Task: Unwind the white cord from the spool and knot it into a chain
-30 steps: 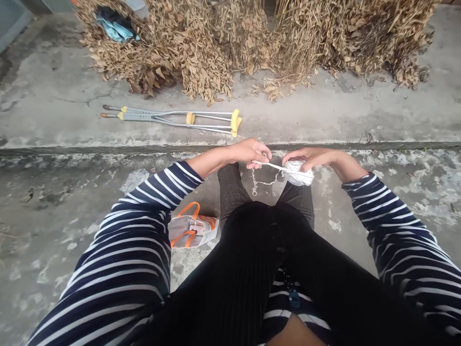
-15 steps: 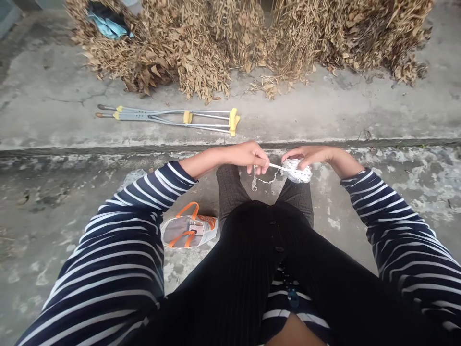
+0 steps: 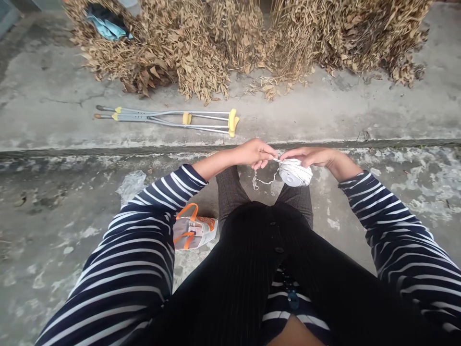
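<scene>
Over my knees, my right hand (image 3: 312, 157) grips a round white spool (image 3: 292, 177) wound with flat white cord or tape; its pale end disc faces up toward me. My left hand (image 3: 258, 153) is closed, pinching the white strand that runs to the spool, its fingertips close beside the right hand's. A thin loose tail (image 3: 256, 182) hangs below my left fingers and curves back toward the spool. Whether the strand is ribbon, tape or cord is too small to tell.
A pair of crutches (image 3: 169, 117) with yellow pads lies on the raised concrete ledge (image 3: 306, 115). Dried leafy stalks (image 3: 201, 57) are heaped behind, with a blue and black cloth (image 3: 108, 26). An orange-handled bag (image 3: 207, 235) and clear plastic (image 3: 133, 185) lie left of my legs.
My left hand has moved right, close to the spool, so the strand between the hands is shorter. The spool has turned in my right hand, and its end disc now shows.
</scene>
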Motion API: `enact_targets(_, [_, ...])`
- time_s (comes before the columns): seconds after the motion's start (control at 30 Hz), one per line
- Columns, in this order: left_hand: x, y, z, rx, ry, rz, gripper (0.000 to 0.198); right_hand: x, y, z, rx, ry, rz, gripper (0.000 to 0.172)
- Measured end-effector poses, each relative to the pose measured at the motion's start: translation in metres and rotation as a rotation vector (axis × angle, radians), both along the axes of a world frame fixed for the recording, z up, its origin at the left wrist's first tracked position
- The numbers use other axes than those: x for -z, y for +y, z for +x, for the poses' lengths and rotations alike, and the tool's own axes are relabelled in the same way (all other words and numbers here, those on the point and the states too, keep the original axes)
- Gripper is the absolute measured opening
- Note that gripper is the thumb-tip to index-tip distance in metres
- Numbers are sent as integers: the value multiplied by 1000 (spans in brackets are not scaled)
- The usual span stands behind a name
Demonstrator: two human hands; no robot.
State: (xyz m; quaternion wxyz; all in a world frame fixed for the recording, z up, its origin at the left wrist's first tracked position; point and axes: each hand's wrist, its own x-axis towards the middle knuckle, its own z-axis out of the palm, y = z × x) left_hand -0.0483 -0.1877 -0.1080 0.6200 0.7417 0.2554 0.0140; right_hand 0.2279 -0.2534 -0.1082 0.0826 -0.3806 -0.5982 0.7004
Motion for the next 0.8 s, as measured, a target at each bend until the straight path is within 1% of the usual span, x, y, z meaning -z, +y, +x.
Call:
enact_targets(0.1, [-2, -10, 0, -4, -64, 184, 15, 4, -1, 2, 38, 14, -51, 62])
enact_targets(0.17, [-2, -15, 1, -12, -71, 224, 13, 6, -1, 4, 61, -11, -68, 61])
enact_targets(0.23, [0, -18, 2, -56, -29, 135, 15, 7, -1, 5, 83, -39, -64, 62])
enact_targets(0.33, [5, -18, 6, -131, 18, -85, 14, 5, -1, 4, 95, -47, -21, 61])
enact_targets(0.37, [6, -18, 7, -137, 19, -125, 15, 4, -2, 4, 91, -46, -4, 60])
enact_targets(0.43, [5, -17, 8, -109, 13, -121, 18, 1, -3, 2, 73, -54, 19, 59])
enact_targets(0.5, [-1, -19, 7, -48, 11, -45, 19, -1, -4, 2, 62, -80, 26, 58])
enact_targets(0.63, [-21, -29, 3, 90, 48, 179, 28, 0, -5, 3, 77, -132, 3, 58])
enact_targets(0.73, [-32, -34, 4, 123, 44, 348, 18, 3, -3, 4, 80, -162, -9, 60])
enact_targets(0.8, [-33, -32, 5, 111, 30, 377, 18, 6, -1, 3, 68, -170, -7, 61])
